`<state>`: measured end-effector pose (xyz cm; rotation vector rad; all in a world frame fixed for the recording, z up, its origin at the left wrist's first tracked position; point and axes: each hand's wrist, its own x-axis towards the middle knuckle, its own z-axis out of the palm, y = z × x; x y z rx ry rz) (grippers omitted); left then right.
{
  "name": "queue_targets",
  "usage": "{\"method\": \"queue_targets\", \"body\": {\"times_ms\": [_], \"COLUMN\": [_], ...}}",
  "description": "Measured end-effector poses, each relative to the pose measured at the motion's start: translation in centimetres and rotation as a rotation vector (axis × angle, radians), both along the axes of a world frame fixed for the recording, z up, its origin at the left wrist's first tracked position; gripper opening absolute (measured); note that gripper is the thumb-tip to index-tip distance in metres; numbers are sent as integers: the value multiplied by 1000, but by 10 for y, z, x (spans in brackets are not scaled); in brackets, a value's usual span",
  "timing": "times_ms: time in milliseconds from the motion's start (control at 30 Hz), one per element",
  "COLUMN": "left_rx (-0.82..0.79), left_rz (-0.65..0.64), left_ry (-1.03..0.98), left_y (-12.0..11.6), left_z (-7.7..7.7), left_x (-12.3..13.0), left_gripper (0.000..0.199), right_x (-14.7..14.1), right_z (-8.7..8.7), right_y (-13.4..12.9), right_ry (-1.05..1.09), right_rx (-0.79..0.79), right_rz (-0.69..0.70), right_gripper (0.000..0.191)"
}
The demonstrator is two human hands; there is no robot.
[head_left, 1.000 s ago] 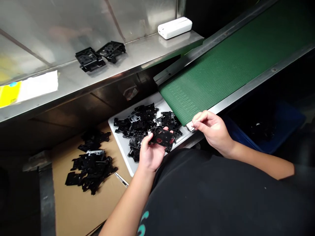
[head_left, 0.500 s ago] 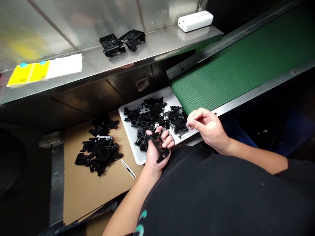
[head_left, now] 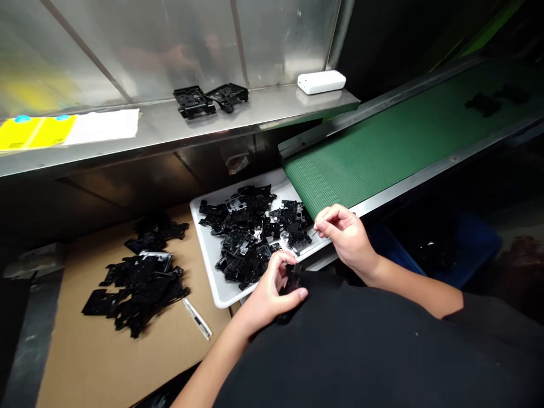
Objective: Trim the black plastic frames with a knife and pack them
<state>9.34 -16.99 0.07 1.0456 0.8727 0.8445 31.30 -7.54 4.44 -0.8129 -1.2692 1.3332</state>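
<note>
Against the dark shirt, my left hand (head_left: 272,292) curls its thumb and fingers around a black plastic part (head_left: 292,279), which is hard to separate from the cloth behind it. My right hand (head_left: 351,241) is closed in a pinch over the front right edge of the white tray (head_left: 209,271). Something thin and small sticks out from its fingertips, too small to name. Inside the tray lies a heap of black plastic parts (head_left: 244,258), some with shiny metal pieces. Another pile of black parts (head_left: 142,286) rests on the cardboard (head_left: 178,357) at the left.
A white pen-like tool (head_left: 197,319) lies beside the tray. The steel shelf (head_left: 157,136) bears two black parts (head_left: 193,102), a white box-shaped device (head_left: 322,82) and yellow-white papers (head_left: 102,126). A green conveyor belt (head_left: 361,164) runs right, above a blue bin (head_left: 476,249).
My left hand has turned over, so its back now faces up and the black part is mostly hidden. My right hand keeps its pinch. The view has shifted, showing dark pieces farther along the belt.
</note>
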Motion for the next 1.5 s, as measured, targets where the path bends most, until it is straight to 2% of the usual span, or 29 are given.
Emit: {"method": "queue_targets", "body": {"times_ms": [67,200,267,333,433,533,633,733,967,1200,1500], "left_rx": [-48,-334,-406,-449,-493,-494,-504,-531,-481,-481,-493], "left_rz": [43,245,315,329,357,457,509,482,419,440,470], "left_ry": [-90,-466,-618,-700,-716,-695,-701,-719,-702,-676,-686], "left_y": [1,-2,-4,-5,-1,5,7,6,1,-2,-6], "left_z": [-1,-1,4,13,31,49,59,60,59,62,63], "left_x": [-2,-7,-8,-8,-4,2,6,5,-3,-10,-20], "left_gripper": [49,52,57,59,59,53,45,42,45,42,41], "right_x": [1,-1,-4,-9,-19,-29,-37,-42,-47,-58,-72], "right_z": [1,9,16,25,35,39,39,35,30,30,25], "right_y": [0,-1,-2,-4,-8,-12,-16,-17,-8,-6,-5], "right_ry": [-3,-13,-5,11,24,40,42,-28,-48,-68,-87], "right_rx": [-4,5,31,58,90,77,53,105,157,91,88], "right_rz": [-11,-5,28,76,136,229,357,388,196,223,284], "right_gripper": [21,20,18,16,17,17,15,15,16,19,19]}}
